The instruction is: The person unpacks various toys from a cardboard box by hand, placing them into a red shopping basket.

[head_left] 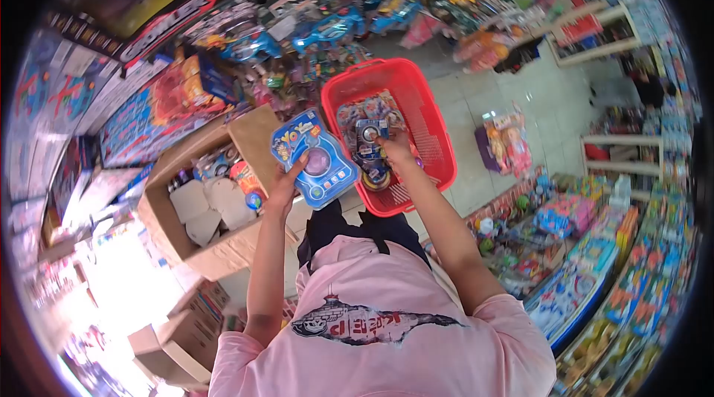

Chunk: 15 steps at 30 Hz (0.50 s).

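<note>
My left hand [284,183] is closed on the lower left edge of a blue carded yo-yo pack [332,180], with a round purple yo-yo under its clear front. The pack is held above the gap between a cardboard box and a red plastic basket [440,123]. Inside the basket, my right hand [396,148] grips a small dark blue toy pack [365,145] with a round silvery part. Other colourful packs [374,108] lie beneath it, partly hidden by the hand.
An open cardboard box [161,218] with toy packs and card backs stands left of the basket. Bagged toys [327,29] line the far side. A purple bin with dolls [508,145] stands on the tiled floor to the right. Toy displays [573,270] crowd the lower right.
</note>
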Each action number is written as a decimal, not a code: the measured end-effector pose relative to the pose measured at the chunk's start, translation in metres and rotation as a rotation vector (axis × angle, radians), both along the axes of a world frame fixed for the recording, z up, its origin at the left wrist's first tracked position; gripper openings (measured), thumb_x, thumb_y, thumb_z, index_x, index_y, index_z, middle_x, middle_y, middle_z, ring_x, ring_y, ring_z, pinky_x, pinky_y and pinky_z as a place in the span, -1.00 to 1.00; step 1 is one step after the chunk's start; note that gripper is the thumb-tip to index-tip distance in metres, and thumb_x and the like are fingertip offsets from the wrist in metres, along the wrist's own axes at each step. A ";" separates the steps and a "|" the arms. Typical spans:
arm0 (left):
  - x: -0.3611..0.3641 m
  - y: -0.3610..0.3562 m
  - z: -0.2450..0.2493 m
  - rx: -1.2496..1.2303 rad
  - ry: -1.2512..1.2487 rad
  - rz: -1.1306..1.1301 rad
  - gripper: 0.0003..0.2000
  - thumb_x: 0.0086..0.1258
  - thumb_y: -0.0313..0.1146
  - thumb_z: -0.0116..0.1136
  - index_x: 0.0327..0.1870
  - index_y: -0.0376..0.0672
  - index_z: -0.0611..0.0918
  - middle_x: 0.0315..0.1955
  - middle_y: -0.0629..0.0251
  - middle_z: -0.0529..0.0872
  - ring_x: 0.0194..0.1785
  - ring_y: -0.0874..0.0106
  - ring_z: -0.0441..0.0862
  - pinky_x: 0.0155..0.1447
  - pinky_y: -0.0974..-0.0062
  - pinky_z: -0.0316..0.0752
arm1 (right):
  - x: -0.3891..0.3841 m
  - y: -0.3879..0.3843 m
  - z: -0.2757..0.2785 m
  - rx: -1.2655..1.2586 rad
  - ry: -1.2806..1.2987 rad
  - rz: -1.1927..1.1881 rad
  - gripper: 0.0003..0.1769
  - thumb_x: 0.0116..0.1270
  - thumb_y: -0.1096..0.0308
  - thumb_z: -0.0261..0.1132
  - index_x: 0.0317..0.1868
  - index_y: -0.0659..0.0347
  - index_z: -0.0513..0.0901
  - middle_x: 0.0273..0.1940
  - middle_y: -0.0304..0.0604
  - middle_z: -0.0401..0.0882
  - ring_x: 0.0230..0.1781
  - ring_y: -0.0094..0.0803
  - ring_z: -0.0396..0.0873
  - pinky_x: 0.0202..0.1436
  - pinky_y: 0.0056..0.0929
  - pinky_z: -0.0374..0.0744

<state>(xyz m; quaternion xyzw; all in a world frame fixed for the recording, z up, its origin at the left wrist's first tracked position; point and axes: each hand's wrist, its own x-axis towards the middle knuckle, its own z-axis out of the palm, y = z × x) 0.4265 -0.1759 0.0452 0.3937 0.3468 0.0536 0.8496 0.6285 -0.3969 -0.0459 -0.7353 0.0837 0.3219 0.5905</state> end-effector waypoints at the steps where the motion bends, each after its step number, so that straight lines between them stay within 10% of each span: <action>1: -0.005 -0.004 0.003 0.011 0.010 0.050 -0.59 0.39 -0.28 0.38 0.19 -0.21 0.59 -0.01 0.33 0.73 0.02 0.52 0.68 0.16 0.48 0.55 | 0.011 0.008 -0.026 0.011 0.010 0.050 -0.48 0.14 0.34 0.58 0.05 0.36 0.61 -0.15 -0.11 0.73 -0.16 -0.38 0.67 -0.11 -0.37 0.56; 8: -0.024 -0.060 0.027 0.119 0.116 0.305 -0.55 0.36 -0.27 0.41 0.19 -0.27 0.58 0.03 0.25 0.72 0.06 0.46 0.67 0.21 0.45 0.52 | 0.054 0.058 -0.048 -0.666 -0.213 0.753 -0.02 0.03 -0.20 0.56 0.24 0.42 0.48 0.21 0.36 0.52 0.20 0.11 0.57 0.26 -0.09 0.55; 15: -0.019 -0.119 0.026 0.106 0.187 0.461 -0.54 0.36 -0.27 0.41 0.19 -0.27 0.57 0.03 0.25 0.71 0.05 0.44 0.68 0.20 0.44 0.53 | 0.071 0.055 -0.028 -0.649 -0.287 1.015 -0.11 0.13 -0.16 0.47 0.28 0.34 0.46 0.14 0.26 0.54 0.23 0.13 0.53 0.25 -0.05 0.56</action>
